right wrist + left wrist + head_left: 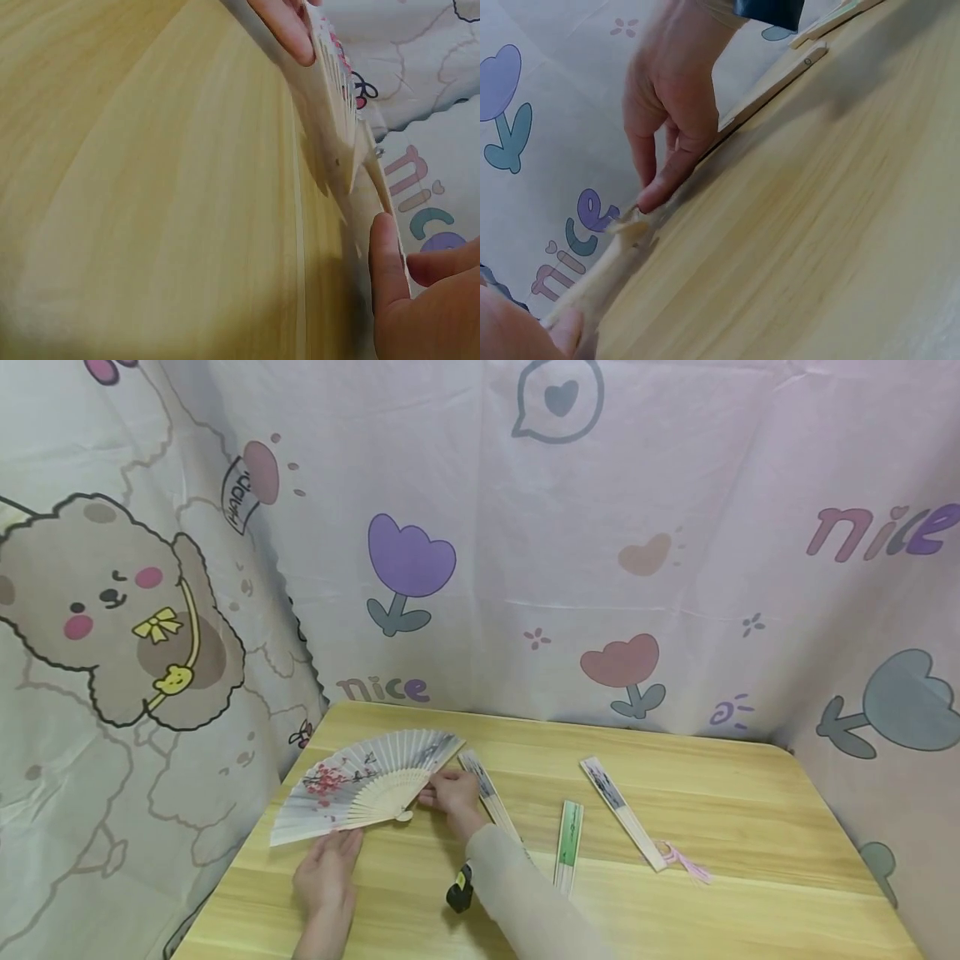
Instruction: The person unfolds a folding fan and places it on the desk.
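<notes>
A spread folding fan [386, 785] with grey-white paper and red blossoms is between the two hands, low over the wooden table at its left side. My left hand [327, 877] pinches the fan's lower left edge, with the fingertips at the paper. At the opposite side, my right hand [456, 793] pinches the right outer stick between thumb and fingers, as the right wrist view shows. The fan's pale ribs [341, 90] meet at a rounded pivot end [405, 816] that points toward the person. Close beside the right hand lies a folded fan [480, 777] with dark print, partly covered by the forearm.
A folded green fan [570, 835] lies right of the right sleeve [525, 885]. Farther right is another folded fan [618, 802] with a pink tassel [688, 862]. A black wrist device [460, 887] sits at the right cuff. Printed cloth [510, 527] hangs behind the table [720, 827].
</notes>
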`<state>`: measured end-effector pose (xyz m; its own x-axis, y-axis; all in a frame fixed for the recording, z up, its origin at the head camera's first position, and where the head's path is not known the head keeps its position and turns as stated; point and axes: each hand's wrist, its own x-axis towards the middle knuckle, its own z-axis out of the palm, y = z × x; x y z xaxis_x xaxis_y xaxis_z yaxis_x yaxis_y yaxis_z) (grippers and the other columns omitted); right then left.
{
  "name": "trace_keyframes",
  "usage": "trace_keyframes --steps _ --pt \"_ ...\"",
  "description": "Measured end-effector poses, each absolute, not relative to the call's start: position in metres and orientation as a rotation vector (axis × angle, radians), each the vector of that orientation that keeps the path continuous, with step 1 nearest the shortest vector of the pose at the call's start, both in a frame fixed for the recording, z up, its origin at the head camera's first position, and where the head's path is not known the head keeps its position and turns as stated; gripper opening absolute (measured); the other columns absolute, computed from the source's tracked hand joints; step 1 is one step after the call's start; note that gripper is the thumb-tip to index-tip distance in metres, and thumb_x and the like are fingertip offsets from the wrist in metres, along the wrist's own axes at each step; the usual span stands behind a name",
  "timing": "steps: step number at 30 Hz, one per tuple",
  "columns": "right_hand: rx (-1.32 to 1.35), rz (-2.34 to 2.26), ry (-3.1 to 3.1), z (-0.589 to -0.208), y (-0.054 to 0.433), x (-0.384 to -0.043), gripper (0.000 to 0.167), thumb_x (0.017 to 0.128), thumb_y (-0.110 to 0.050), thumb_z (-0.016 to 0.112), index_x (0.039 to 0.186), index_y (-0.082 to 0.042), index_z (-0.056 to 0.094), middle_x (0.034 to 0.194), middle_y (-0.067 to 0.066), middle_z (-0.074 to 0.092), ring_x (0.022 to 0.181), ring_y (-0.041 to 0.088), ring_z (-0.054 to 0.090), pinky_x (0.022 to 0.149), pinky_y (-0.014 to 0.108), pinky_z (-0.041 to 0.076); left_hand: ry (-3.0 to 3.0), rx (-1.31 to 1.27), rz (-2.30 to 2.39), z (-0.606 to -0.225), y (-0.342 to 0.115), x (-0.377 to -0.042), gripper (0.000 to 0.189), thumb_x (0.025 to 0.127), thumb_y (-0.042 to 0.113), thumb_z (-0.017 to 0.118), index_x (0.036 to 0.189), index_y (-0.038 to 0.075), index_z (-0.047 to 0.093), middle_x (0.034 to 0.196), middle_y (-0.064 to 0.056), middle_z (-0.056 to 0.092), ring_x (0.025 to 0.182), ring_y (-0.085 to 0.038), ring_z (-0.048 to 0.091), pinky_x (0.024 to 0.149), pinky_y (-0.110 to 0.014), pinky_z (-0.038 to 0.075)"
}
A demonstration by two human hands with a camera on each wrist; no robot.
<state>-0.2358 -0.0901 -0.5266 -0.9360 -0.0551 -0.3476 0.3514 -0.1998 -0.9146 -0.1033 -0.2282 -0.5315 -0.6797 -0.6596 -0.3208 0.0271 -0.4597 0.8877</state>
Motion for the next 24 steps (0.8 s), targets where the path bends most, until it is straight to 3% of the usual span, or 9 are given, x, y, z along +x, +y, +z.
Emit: trace_keyframes --steps 3,6,11,13,15,18,21,24 --pt "0.335 -2.220 1.801 -0.528 -0.088 -0.235 0.020 0.095 0.010 0.061 0.114 0.017 0.065 0.091 0.030 0.075 0.069 0.024 0.077 0.069 0.034 0.071 -1.357 0.928 -2.242 -0.530 -0.229 -0.101 0.052 0.112 0.009 0.040 0.156 -0.016 0.027 0.132 -0.036 0.065 0.104 -0.006 0.073 0.108 -0.029 0.059" --pt "0.338 -2.212 1.808 -0.528 -0.085 -0.235 0.020 0.093 0.012 0.060 0.112 0.017 0.066 0.091 0.030 0.075 0.066 0.021 0.076 0.068 0.034 0.071 -1.381 0.916 -2.312 -0.527 -0.228 -0.098 0.053 0.114 0.012 0.032 0.159 -0.012 0.021 0.161 -0.036 0.034 0.127 -0.018 0.066 0.114 -0.031 0.053" --pt "0.362 -2.192 1.834 -0.529 -0.079 -0.236 0.018 0.090 0.013 0.059 0.105 0.012 0.068 0.089 0.027 0.075 0.069 0.027 0.079 0.069 0.037 0.071 -1.371 0.886 -2.396 -0.519 -0.225 -0.092 0.055 0.114 0.014 0.027 0.162 -0.010 0.012 0.165 -0.036 0.027 0.153 -0.036 0.039 0.120 -0.030 0.048" --pt "0.355 -2.188 1.845 -0.527 -0.076 -0.236 0.018 0.090 0.012 0.059 0.105 0.011 0.068 0.090 0.029 0.075 0.071 0.031 0.080 0.070 0.038 0.071 -1.382 0.873 -2.413 -0.517 -0.223 -0.090 0.057 0.115 0.016 0.028 0.162 -0.010 0.010 0.162 -0.038 0.032 0.151 -0.034 0.043 0.120 -0.030 0.049" --pt "0.342 -2.184 1.861 -0.525 -0.072 -0.236 0.017 0.091 0.010 0.060 0.106 0.010 0.068 0.093 0.031 0.075 0.072 0.031 0.080 0.071 0.039 0.071 -1.415 0.863 -2.412 -0.517 -0.221 -0.089 0.058 0.115 0.015 0.031 0.163 -0.009 0.009 0.153 -0.036 0.047 0.143 -0.027 0.055 0.117 -0.030 0.052" --pt "0.311 -2.178 1.884 -0.519 -0.065 -0.236 0.015 0.092 0.007 0.061 0.106 0.008 0.067 0.094 0.031 0.076 0.070 0.028 0.079 0.071 0.039 0.071 -1.487 0.836 -2.383 -0.515 -0.216 -0.091 0.057 0.113 0.011 0.037 0.163 -0.008 0.017 0.126 -0.017 0.070 0.118 -0.013 0.071 0.108 -0.028 0.059" --pt "0.264 -2.168 1.895 -0.514 -0.056 -0.237 0.013 0.091 0.006 0.063 0.103 0.006 0.067 0.092 0.027 0.076 0.065 0.020 0.074 0.068 0.036 0.071 -1.583 0.812 -2.327 -0.510 -0.208 -0.097 0.053 0.111 0.008 0.044 0.159 -0.009 0.031 0.103 0.001 0.076 0.095 -0.005 0.076 0.094 -0.025 0.066" --pt "0.199 -2.161 1.886 -0.511 -0.045 -0.237 0.012 0.090 0.005 0.064 0.102 0.007 0.066 0.087 0.023 0.074 0.061 0.015 0.069 0.063 0.032 0.070 -1.696 0.768 -2.240 -0.506 -0.198 -0.106 0.046 0.110 0.010 0.049 0.150 -0.012 0.044 0.093 0.002 0.076 0.085 -0.005 0.076 0.080 -0.023 0.068"
